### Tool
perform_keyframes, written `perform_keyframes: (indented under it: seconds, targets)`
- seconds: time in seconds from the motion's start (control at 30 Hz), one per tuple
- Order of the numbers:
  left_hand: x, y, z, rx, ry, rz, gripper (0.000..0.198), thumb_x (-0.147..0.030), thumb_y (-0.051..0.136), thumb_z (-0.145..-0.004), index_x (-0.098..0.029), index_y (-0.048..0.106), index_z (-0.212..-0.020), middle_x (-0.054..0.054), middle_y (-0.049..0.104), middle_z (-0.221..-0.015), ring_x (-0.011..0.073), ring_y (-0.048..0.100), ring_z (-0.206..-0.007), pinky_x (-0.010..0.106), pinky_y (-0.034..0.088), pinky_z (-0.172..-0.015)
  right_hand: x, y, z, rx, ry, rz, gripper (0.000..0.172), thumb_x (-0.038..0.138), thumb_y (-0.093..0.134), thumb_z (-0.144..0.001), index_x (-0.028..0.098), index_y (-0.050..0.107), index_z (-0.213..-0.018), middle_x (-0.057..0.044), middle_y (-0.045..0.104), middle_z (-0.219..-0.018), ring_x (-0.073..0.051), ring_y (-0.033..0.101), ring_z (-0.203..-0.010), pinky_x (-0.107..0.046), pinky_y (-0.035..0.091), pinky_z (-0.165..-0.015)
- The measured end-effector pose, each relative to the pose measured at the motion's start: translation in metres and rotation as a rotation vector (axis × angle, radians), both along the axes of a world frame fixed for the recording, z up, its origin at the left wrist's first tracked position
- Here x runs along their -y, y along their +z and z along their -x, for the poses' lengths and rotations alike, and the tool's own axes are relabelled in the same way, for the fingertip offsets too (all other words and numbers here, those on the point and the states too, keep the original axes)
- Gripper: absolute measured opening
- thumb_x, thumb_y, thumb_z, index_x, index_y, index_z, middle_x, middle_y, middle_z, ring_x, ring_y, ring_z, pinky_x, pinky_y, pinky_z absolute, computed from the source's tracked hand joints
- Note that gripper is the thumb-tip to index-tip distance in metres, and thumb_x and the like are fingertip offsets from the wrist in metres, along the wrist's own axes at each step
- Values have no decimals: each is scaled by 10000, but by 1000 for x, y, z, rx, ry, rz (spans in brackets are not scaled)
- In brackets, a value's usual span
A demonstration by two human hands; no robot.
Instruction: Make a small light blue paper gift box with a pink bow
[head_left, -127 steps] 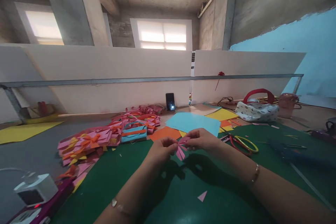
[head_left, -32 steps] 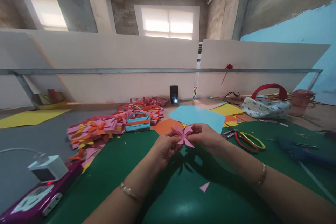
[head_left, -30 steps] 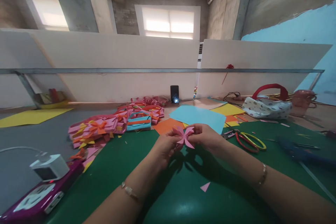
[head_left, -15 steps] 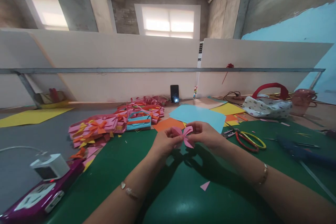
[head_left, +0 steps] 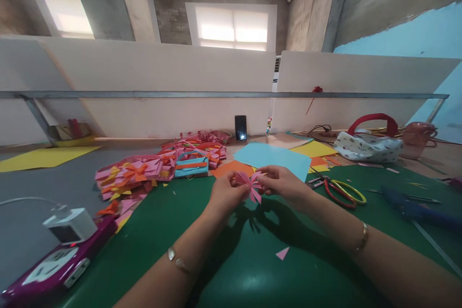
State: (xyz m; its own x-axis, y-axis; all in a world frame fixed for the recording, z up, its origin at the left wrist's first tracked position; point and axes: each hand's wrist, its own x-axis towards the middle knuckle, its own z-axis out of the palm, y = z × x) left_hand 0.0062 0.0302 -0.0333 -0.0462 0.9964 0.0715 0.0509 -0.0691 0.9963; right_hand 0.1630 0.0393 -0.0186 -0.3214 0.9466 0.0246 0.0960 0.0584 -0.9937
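Note:
Between my two hands is a pink paper flower [head_left: 254, 186] with several narrow petals, held a little above the green mat [head_left: 231, 269]. My left hand [head_left: 228, 192] pinches it from the left side, thumb in front. From the right, my right hand [head_left: 279, 182] grips its petals between thumb and fingers. A small pink paper triangle [head_left: 282, 253] lies on the mat below. Just beyond the hands are an orange sheet [head_left: 231, 169] and a light blue sheet [head_left: 272, 156].
Scissors with red and yellow handles [head_left: 346, 193] and a blue glue gun [head_left: 415, 209] lie at right. Pink and orange paper pieces [head_left: 144, 171] are heaped at left, near a purple power strip [head_left: 65, 262]. A phone [head_left: 240, 127] stands at the back beside a white board.
The pink flower's petals have spread apart, and more separate petals show now. Both hands stay in nearly the same place, still holding it.

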Motion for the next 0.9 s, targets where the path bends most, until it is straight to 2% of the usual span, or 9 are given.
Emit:
perform_keyframes:
  seconds: [0.17, 0.33, 0.43, 0.53, 0.6, 0.73, 0.9]
  targets:
    - [-1, -1, 0, -45, 13, -3, 212, -159, 643, -509, -152, 592, -714, -24, 576, -479, 94, 482, -400, 205, 341, -407, 2, 3, 1, 24, -18, 5, 364, 194, 684, -659, 128, 565, -997, -16, 627, -714, -70, 515, -543, -206, 391, -526]
    - [-2, 1, 1, 42, -37, 49, 176, -155, 653, -481, -147, 590, -645, -48, 524, -427, 77, 439, -376, 199, 314, -392, -1, 1, 1, 8, -43, -7, 342, 184, 679, -656, 127, 570, -975, -3, 617, -667, -78, 527, -537, -211, 390, -516]
    - [2, 4, 2, 106, -80, 108, 183, -170, 665, -496, -133, 607, -665, -25, 566, -482, 80, 478, -416, 194, 338, -415, -4, -1, 0, -2, -40, -19, 323, 177, 681, -651, 130, 578, -953, -5, 616, -667, -86, 539, -553, -205, 391, -506]
    - [5, 5, 4, 160, -176, 147, 225, -253, 689, -548, -124, 621, -720, 17, 619, -577, 101, 537, -485, 209, 390, -463, -5, -2, -1, 6, -25, -23, 310, 162, 685, -638, 134, 587, -931, 6, 604, -646, -79, 522, -535, -200, 378, -490]
    - [6, 4, 4, 180, -199, 145, 287, -283, 733, -518, -125, 616, -727, 36, 638, -621, 125, 574, -536, 228, 423, -496, -4, -2, -1, -3, -17, -36, 299, 158, 677, -643, 135, 590, -928, 14, 596, -633, -72, 512, -518, -200, 375, -486]
    - [1, 0, 3, 153, -151, 90, 407, -230, 791, -418, -137, 601, -765, 13, 632, -602, 142, 593, -551, 247, 451, -521, -4, -2, -1, 0, -16, -54, 285, 163, 648, -671, 132, 588, -948, 6, 603, -643, -83, 533, -543, -215, 411, -521]
    - [0, 4, 4, -80, -28, -14, 406, -238, 755, -463, -149, 578, -817, 1, 622, -564, 168, 604, -537, 271, 451, -516, -4, 0, 0, 58, -38, -149, 276, 235, 623, -708, 136, 584, -962, -69, 657, -866, -153, 605, -770, -280, 471, -671]
